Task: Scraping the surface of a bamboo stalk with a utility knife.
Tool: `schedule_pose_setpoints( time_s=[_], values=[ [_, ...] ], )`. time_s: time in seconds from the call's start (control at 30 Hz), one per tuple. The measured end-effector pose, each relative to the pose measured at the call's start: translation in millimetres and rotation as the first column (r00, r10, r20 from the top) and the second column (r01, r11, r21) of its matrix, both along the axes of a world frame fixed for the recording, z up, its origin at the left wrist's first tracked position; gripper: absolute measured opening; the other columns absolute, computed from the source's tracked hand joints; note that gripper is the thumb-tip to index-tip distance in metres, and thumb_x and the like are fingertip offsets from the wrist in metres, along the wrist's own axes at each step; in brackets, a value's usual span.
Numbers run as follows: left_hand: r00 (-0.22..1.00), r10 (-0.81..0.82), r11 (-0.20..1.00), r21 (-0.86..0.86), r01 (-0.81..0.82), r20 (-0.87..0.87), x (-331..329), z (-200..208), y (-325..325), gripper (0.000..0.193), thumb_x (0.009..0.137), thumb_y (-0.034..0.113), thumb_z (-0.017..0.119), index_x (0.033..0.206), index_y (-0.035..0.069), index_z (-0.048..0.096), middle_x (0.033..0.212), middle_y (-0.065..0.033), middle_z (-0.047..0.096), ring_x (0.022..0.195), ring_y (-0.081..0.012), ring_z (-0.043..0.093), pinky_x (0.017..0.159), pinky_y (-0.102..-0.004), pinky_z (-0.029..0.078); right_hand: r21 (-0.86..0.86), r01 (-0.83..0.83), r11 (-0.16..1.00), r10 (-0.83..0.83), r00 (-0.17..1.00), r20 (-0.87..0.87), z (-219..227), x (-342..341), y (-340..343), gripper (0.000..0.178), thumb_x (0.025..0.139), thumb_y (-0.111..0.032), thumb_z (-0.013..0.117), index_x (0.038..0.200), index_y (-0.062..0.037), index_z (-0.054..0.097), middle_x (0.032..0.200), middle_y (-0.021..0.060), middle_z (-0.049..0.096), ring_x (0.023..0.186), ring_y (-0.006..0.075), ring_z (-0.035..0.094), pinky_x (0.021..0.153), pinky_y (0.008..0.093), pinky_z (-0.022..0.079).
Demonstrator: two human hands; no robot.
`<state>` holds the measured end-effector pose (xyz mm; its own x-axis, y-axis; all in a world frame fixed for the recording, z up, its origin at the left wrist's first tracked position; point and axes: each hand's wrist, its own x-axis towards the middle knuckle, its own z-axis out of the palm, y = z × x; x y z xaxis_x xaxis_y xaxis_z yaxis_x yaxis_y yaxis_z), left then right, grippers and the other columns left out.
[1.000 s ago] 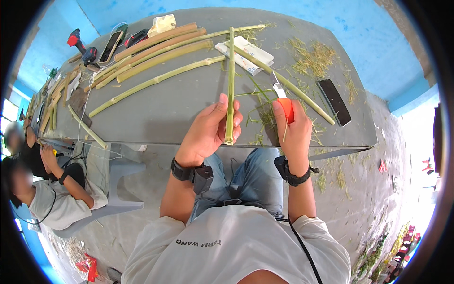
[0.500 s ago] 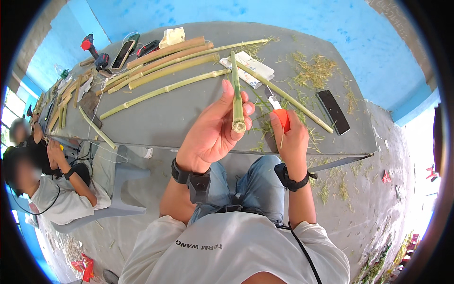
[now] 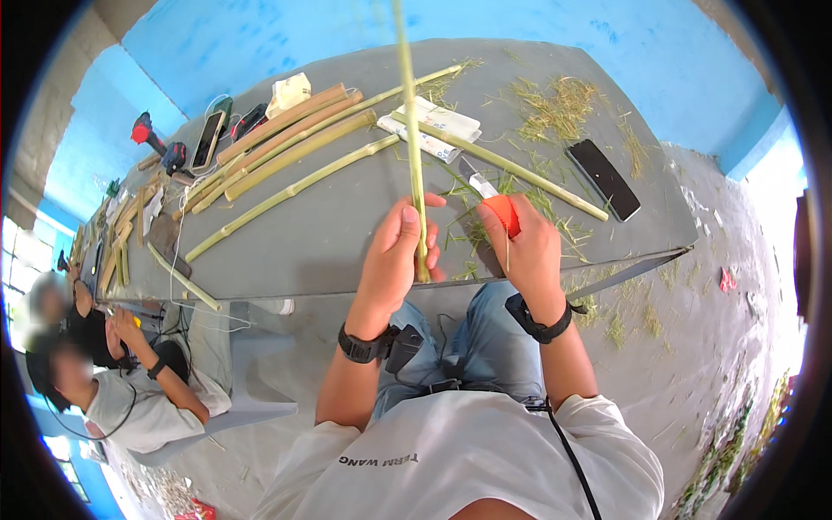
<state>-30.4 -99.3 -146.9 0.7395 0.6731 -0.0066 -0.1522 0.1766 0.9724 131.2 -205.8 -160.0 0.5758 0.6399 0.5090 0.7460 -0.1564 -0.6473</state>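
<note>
My left hand (image 3: 386, 260) is closed round the lower part of a long, thin green bamboo stick (image 3: 412, 165). The stick stands nearly upright in the picture, its lower end just below my fingers at the table's front edge and its blurred top reaching the upper rim. In my right hand (image 3: 533, 260) is a knife with an orange handle (image 3: 502, 215). Its pale blade points up and left over the table, apart from the stick. Beyond the blade lies another bamboo stick (image 3: 529, 175), slanting across a folded white printed packet (image 3: 446, 124).
Several bamboo poles (image 3: 299, 149) lie at the left of the grey table (image 3: 303, 243). A black phone (image 3: 604, 180) rests at the right, near green shavings (image 3: 555, 108). Farther left are a cordless drill (image 3: 160, 143), another phone (image 3: 209, 139) and seated co-workers (image 3: 147, 390).
The bamboo stick in my left hand has swung from pointing its cut end at me to standing longer and more upright. My left hand sits slightly lower. The knife stays in my right hand.
</note>
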Motion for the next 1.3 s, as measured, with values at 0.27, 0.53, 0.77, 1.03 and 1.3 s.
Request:
schedule_pose_setpoints(
  time_s=[0.27, 0.53, 0.77, 1.03, 1.3],
  values=[
    [0.999, 0.034, 0.973, -0.227, -0.041, -0.035, 0, 1, 6, 0.045, 0.105, 0.047, 0.051, 0.114, 0.003, 0.056, 0.072, 0.0058, 0.038, 0.053, -0.0012, 0.031, 0.044, -0.0195, 0.023, -0.017, -0.020, 1.000, 0.020, 1.000, -0.014, 1, 1, -3, 0.040, 0.090, -0.043, 0.073, 0.083, -0.0056, 0.061, 0.064, 0.0158, 0.061, 0.058, 0.0377, 0.061, 0.053, 0.0418, 0.047],
    [0.971, -0.103, 0.992, 0.055, 0.117, -0.214, 1, -5, 6, 0.047, 0.093, 0.048, 0.071, 0.103, 0.004, 0.059, 0.065, 0.0050, 0.046, 0.049, -0.0034, 0.041, 0.043, -0.0218, 0.033, -0.130, -0.166, 0.978, 0.180, 0.978, 0.102, 0, -1, -2, 0.046, 0.083, -0.054, 0.075, 0.075, -0.0094, 0.063, 0.059, 0.0124, 0.060, 0.055, 0.0356, 0.061, 0.051, 0.0412, 0.048],
    [0.959, -0.073, 0.991, 0.088, 0.100, -0.273, 3, -8, 5, 0.051, 0.086, 0.050, 0.079, 0.093, 0.005, 0.058, 0.062, 0.0042, 0.049, 0.046, -0.0054, 0.043, 0.042, -0.0229, 0.035, -0.150, -0.195, 0.969, 0.215, 0.968, 0.131, 2, -1, -5, 0.044, 0.079, -0.052, 0.077, 0.072, -0.0106, 0.064, 0.060, 0.0105, 0.060, 0.055, 0.0346, 0.060, 0.050, 0.0407, 0.047],
    [0.953, 0.033, 0.976, 0.216, 0.035, -0.302, 5, -10, -1, 0.050, 0.084, 0.046, 0.082, 0.082, 0.006, 0.052, 0.065, 0.0036, 0.048, 0.059, -0.0058, 0.041, 0.051, -0.0242, 0.038, -0.161, -0.192, 0.968, 0.209, 0.973, 0.098, 0, 1, -5, 0.043, 0.078, -0.053, 0.077, 0.071, -0.0116, 0.065, 0.059, 0.0095, 0.059, 0.054, 0.0335, 0.059, 0.050, 0.0398, 0.047],
    [0.934, 0.187, 0.891, 0.452, -0.031, -0.306, 12, -10, -11, 0.055, 0.087, 0.050, 0.077, 0.078, 0.001, 0.053, 0.064, -0.0020, 0.047, 0.062, -0.0129, 0.040, 0.056, -0.0304, 0.041, -0.076, 0.052, 0.996, -0.054, 0.998, -0.023, 0, -2, 1, 0.049, 0.080, -0.055, 0.076, 0.071, -0.0087, 0.063, 0.059, 0.0114, 0.059, 0.054, 0.0338, 0.060, 0.049, 0.0394, 0.046]
  ],
)
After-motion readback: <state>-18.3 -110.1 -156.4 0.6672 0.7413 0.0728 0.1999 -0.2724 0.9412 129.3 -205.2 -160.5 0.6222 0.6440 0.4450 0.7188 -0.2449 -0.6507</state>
